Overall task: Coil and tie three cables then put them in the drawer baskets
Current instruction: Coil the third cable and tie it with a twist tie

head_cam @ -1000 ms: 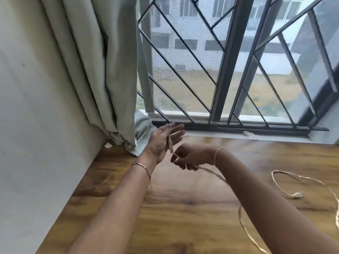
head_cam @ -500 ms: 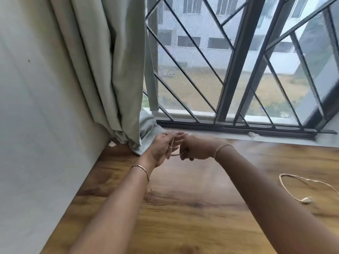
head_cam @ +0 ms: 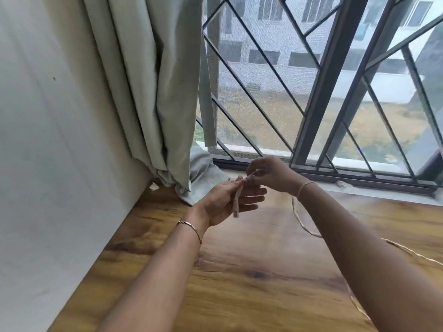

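Cable (head_cam: pixel 236 204) drapes over left hand (head_cam: pixel 221 203); right hand (head_cam: pixel 273 173) pinches it just above.

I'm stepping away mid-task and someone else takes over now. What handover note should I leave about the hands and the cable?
Left hand: fingers straight, with the end of the cable hanging across them.
Right hand: pinches the cable just above the left fingers. The rest trails under the right wrist onto the wooden table and off to the right.
Done: no finished coil or tie visible.
Left: coil and tie this cable, then store it. Other cables and the drawer baskets are out of view.
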The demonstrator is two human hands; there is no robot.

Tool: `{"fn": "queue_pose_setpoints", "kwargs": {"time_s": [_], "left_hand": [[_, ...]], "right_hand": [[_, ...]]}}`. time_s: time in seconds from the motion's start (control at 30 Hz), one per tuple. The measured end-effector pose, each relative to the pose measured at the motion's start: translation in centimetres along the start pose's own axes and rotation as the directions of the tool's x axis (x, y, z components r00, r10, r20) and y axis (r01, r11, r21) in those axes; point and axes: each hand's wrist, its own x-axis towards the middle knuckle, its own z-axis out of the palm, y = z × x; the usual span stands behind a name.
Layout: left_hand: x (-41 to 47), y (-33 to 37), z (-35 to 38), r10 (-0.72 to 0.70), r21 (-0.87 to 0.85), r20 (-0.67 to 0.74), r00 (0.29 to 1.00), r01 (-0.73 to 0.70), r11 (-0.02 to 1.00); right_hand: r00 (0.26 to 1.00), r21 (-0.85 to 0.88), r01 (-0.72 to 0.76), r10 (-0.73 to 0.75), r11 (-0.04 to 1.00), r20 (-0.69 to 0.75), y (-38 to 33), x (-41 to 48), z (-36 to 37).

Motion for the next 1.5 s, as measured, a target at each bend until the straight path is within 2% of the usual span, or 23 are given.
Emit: {"fn": "queue_pose_setpoints", "kwargs": {"time_s": [0.07, 0.13, 0.23, 0.4, 0.53, 0.63, 0.7, 0.83, 0.9, 0.97, 1.03, 1.1, 1.17, 1.23, 1.33, 1.4, 1.5], "left_hand": [[-0.2, -0.1, 0.0, 0.005, -0.026, 0.012, 1.0, -0.004, 1.0], [-0.4, -0.2, 0.0, 0.002, -0.055, 0.016, 1.0, -0.001, 0.998], [-0.7, -0.2, 0.2, 0.002, -0.093, 0.025, 1.0, 0.001, 0.996], [-1.2, 0.4, 0.5, 0.006, -0.143, 0.077, 0.997, 0.005, 0.99], [-0.3, 0.7, 1.0, 0.086, -0.27, 0.071, 0.994, -0.064, 0.961], [0.4, 0.7, 1.2, 0.18, -0.346, 0.003, 0.984, -0.167, 0.923], [0.8, 1.0, 1.0, 0.234, -0.342, -0.045, 0.971, -0.235, 0.91], [1.5, 0.9, 0.0, 0.279, -0.213, -0.135, 0.951, -0.303, 0.929], [1.6, 0.4, -0.4, 0.264, -0.133, -0.161, 0.951, -0.286, 0.949], [1.7, -0.1, -0.9, 0.258, -0.055, -0.186, 0.948, -0.272, 0.961], [1.8, -0.3, -1.4, 0.252, 0.009, -0.219, 0.943, -0.257, 0.966], [2.0, -0.4, -1.8, 0.235, 0.035, -0.226, 0.945, -0.233, 0.972], [1.8, -0.5, -1.7, 0.205, 0.086, -0.208, 0.956, -0.191, 0.978], [1.4, -0.7, -1.5, 0.149, 0.151, -0.19, 0.97, -0.121, 0.981], [1.1, -1.0, -1.5, 0.025, 0.162, -0.105, 0.994, -0.008, 0.987], [0.9, -0.8, -1.0, -0.033, 0.142, -0.05, 0.998, 0.039, 0.989], [0.8, -0.6, 0.0, -0.025, 0.121, -0.005, 1.0, 0.025, 0.992]], "right_hand": [[1.0, 0.075, 0.009, -0.008, 0.997, -0.015, 0.4, 0.0, 0.1], [1.0, 0.222, 0.002, 0.0, 0.975, -0.01, 0.7, 0.0, 0.1], [1.0, 0.419, -0.016, 0.012, 0.908, 0.012, 1.4, 0.0, 0.4], [0.999, 0.6, 0.007, 0.025, 0.8, -0.044, 1.6, -0.3, 1.5], [0.982, 0.751, -0.057, 0.174, 0.658, -0.078, 1.7, -0.9, 3.7], [0.961, 0.705, -0.176, 0.276, 0.687, -0.029, 1.8, -1.8, 5.4], [0.949, 0.69, -0.292, 0.289, 0.662, 0.124, 2.0, -2.7, 6.5], [0.878, 0.652, -0.455, 0.185, 0.606, 0.441, 2.1, -3.9, 7.5], [0.846, 0.535, -0.463, 0.172, 0.707, 0.505, 1.4, -4.0, 6.7], [0.821, 0.291, -0.403, 0.202, 0.868, 0.534, 0.7, -3.8, 5.5], [0.791, 0.054, -0.305, 0.221, 0.951, 0.571, -0.3, -3.6, 4.2], [0.808, -0.111, -0.169, 0.202, 0.979, 0.553, -1.3, -3.4, 3.0], [0.888, -0.146, -0.052, 0.113, 0.988, 0.445, -1.9, -2.9, 1.9], [0.955, -0.147, -0.009, 0.052, 0.989, 0.293, -1.9, -2.2, 0.8], [0.987, -0.177, 0.015, 0.014, 0.984, 0.157, -0.9, -1.2, -0.3], [0.993, -0.108, 0.008, 0.005, 0.994, 0.122, -0.1, -0.8, -0.5], [0.997, 0.142, -0.058, 0.049, 0.988, 0.062, 1.0, -0.5, -0.7]]}}
